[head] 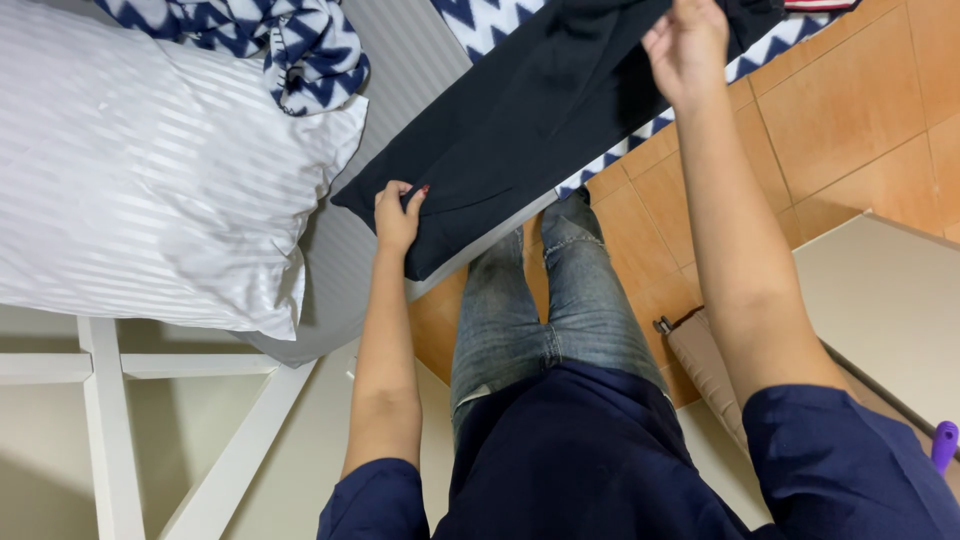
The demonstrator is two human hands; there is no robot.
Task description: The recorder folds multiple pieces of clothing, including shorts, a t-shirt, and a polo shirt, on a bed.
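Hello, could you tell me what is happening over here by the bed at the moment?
A person stands at the edge of a bed, looking down, and handles a dark garment spread flat on it. The left hand pinches the garment's near corner, while the right hand grips its far end. A white striped pillow lies to the left, with a blue and white zigzag cloth bunched above it. The floor is orange tile.
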